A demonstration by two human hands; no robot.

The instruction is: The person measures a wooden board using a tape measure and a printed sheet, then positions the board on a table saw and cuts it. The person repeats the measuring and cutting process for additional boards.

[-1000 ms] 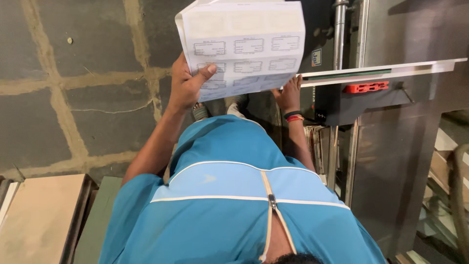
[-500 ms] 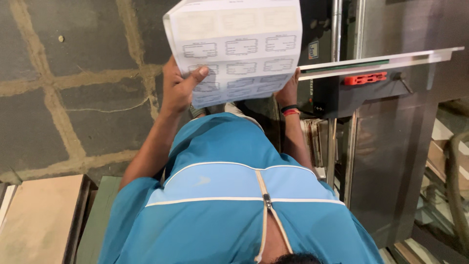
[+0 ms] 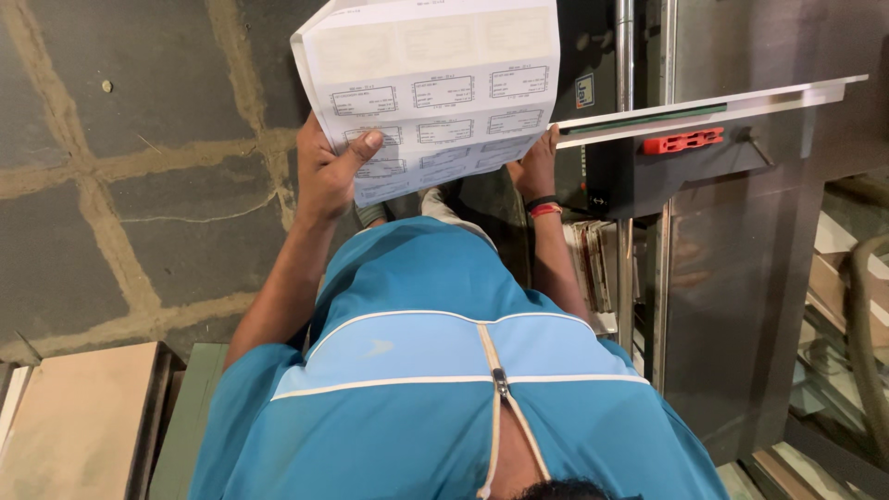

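Note:
I hold a white sheaf of printed paper sheets (image 3: 435,88) up in front of me, with rows of small boxed labels on the top sheet. My left hand (image 3: 331,171) grips its lower left edge, thumb on the front. My right hand (image 3: 537,167) holds the lower right edge from behind, mostly hidden by the paper; a red and black band sits on that wrist. Below is my blue zipped shirt (image 3: 444,370).
A grey metal machine (image 3: 741,278) stands at the right, with a flat white-edged shelf (image 3: 713,106) and a red plastic part (image 3: 682,141). Stacked boards (image 3: 74,426) lie at bottom left on a stone-tile floor (image 3: 139,185). A hose (image 3: 866,306) hangs at far right.
The paper sheets have risen slightly and shifted left in view; both hands keep their grip.

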